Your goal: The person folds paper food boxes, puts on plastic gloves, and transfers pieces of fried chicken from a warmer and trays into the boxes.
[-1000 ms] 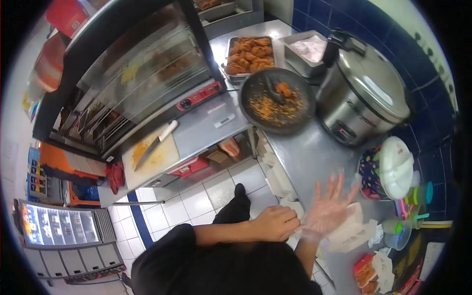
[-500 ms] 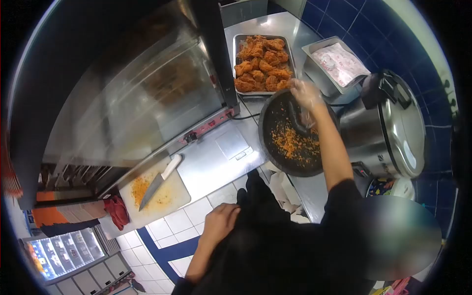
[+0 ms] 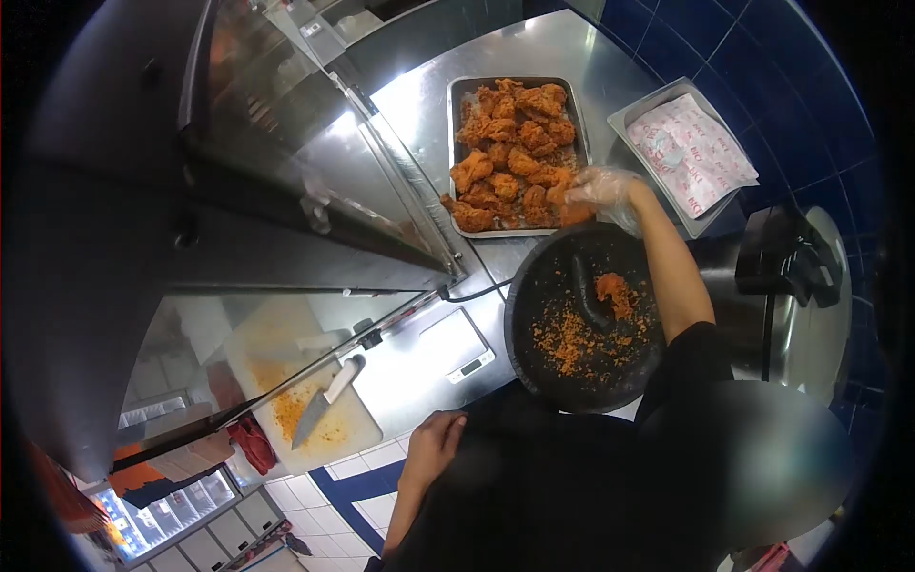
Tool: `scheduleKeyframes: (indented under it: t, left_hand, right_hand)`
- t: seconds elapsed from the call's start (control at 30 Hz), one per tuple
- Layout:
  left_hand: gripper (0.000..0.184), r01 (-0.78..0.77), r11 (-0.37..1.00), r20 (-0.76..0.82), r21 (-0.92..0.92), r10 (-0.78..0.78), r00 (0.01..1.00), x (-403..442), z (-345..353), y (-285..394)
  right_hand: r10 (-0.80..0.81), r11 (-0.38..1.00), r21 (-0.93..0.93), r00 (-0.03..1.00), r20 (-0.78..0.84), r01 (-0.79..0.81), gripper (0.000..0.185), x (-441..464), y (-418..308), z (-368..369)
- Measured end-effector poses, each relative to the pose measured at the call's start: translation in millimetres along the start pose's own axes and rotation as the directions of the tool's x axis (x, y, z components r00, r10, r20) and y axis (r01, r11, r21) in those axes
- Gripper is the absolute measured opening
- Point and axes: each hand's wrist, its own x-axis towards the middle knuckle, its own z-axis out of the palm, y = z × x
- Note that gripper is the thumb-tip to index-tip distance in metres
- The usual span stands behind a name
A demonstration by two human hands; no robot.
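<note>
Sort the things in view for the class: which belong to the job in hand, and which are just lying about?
Seemingly in the job:
gloved right hand
fried chicken
metal tray
dark mortar
pestle

Apparently just lying about:
knife
cutting board
digital scale
red cloth

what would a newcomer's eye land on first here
Probably the fried chicken piled in the metal tray, top centre, the gloved right hand at its edge. Below it, a dark mortar holds a pestle and orange crumbs. Lower left, a knife lies on a pale board.
</note>
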Motion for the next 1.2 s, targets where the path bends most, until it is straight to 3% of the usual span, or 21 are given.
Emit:
scheduleKeyframes:
  t: [0.07,0.1,0.17,0.2,0.27,0.33,0.4,0.47,0.53,0.6,0.63,0.7,0.77,0.83,0.87,0.93,1.0,1.07,1.1,1.13,1.2]
  left_hand:
    - [0.02,0.014,1.0,0.017,0.008,-0.014,1.0,5.1,-2.6,2.2]
    - [0.02,0.024,1.0,0.034,0.004,-0.024,0.999,7.2,-3.6,2.4]
    - [0.021,0.018,1.0,0.062,0.008,-0.018,0.998,12.1,-4.7,1.7]
    - [0.02,0.002,1.0,0.081,-0.008,-0.002,0.997,14.5,-3.7,-0.8]
    - [0.02,-0.029,0.999,0.126,-0.015,0.031,0.992,15.9,0.0,-4.9]
    - [0.02,-0.213,0.976,0.185,0.049,0.201,0.962,21.3,-0.9,-7.1]
    - [0.02,-0.209,0.976,0.228,0.061,0.19,0.955,21.5,-6.3,-0.7]
    - [0.02,-0.195,0.981,0.277,0.002,0.187,0.943,18.7,-6.5,-9.4]
    - [0.02,-0.184,0.983,0.322,-0.022,0.181,0.929,17.1,-1.2,-20.7]
    - [0.021,-0.203,0.978,0.439,-0.038,0.199,0.876,17.3,3.1,-28.8]
    - [0.022,-0.186,0.978,0.489,-0.1,0.211,0.846,20.5,9.2,-44.1]
    - [0.022,-0.245,0.965,0.613,-0.096,0.251,0.749,20.3,15.3,-36.4]
    - [0.022,-0.289,0.953,0.712,-0.089,0.264,0.651,16.4,23.4,-24.4]
    - [0.022,-0.344,0.932,0.728,-0.115,0.314,0.609,16.9,32.4,-18.8]
    - [0.022,-0.388,0.913,0.731,-0.125,0.349,0.586,16.0,38.1,-14.3]
    - [0.022,-0.393,0.91,0.717,-0.132,0.362,0.596,11.7,47.6,-3.8]
    - [0.021,-0.35,0.927,0.712,-0.138,0.338,0.616,6.9,58.7,1.0]
    - [0.021,-0.382,0.919,0.719,-0.095,0.329,0.612,0.0,72.0,14.5]
    - [0.021,-0.412,0.908,0.727,-0.069,0.329,0.603,-3.3,82.6,22.1]
    - [0.021,-0.402,0.913,0.718,-0.065,0.323,0.616,-3.6,93.7,24.5]
    - [0.021,-0.474,0.877,0.718,-0.084,0.383,0.581,-5.4,113.5,24.2]
  right_hand:
    - [-0.273,0.837,0.498,0.962,0.025,0.225,0.063,27.9,37.1,11.3]
    - [-0.268,0.837,0.5,0.963,0.018,0.223,0.063,11.6,27.3,10.2]
    - [0.008,0.36,0.911,0.976,-0.219,0.202,0.062,-42.7,-11.3,8.3]
    - [0.025,0.354,0.912,0.973,-0.23,0.206,0.062,-38.7,-5.4,12.8]
    - [-0.112,-0.089,0.987,0.983,-0.146,0.136,0.059,-28.9,14.4,30.0]
    - [-0.138,-0.087,0.979,0.971,-0.197,0.186,0.056,-66.9,-13.3,35.5]
    - [-0.19,-0.025,0.954,0.935,-0.299,0.3,0.055,-99.6,-28.6,57.7]
    - [-0.005,-0.054,0.932,0.934,-0.358,0.357,0.053,-144.9,-48.3,89.1]
    - [-0.122,-0.389,0.837,0.879,-0.461,0.385,0.051,-161.8,-37.3,138.8]
    - [0.025,-0.631,0.68,0.886,-0.462,0.373,0.047,-222.0,-48.8,177.3]
    - [0.104,-0.622,0.654,0.874,-0.474,0.429,0.047,-262.2,-53.4,199.4]
    - [0.491,-0.455,0.5,0.676,-0.55,0.737,0.046,-339.0,-61.4,242.6]
    - [0.586,-0.473,0.496,0.68,-0.441,0.728,0.047,-378.1,1.1,315.3]
    - [0.846,-0.236,0.379,0.381,-0.373,0.895,0.047,-448.4,11.3,348.8]
    - [0.864,-0.105,0.34,0.255,-0.433,0.934,0.045,-487.1,22.1,366.1]
    - [0.962,-0.04,-0.004,0.038,-0.271,0.999,0.036,-535.1,58.2,391.4]
    - [0.986,0.156,0.167,-0.143,-0.085,0.974,0.042,-575.3,99.5,424.8]
    - [0.956,-0.102,0.34,-0.003,0.295,0.935,0.042,-598.9,143.2,440.5]
    - [0.956,-0.108,0.344,0.002,0.293,0.933,0.042,-596.6,150.5,437.3]
    - [0.932,-0.083,0.469,-0.099,0.349,0.88,0.04,-586.6,151.0,426.5]
    - [0.936,0.349,0.403,-0.333,-0.112,0.846,0.034,-570.3,265.1,539.8]
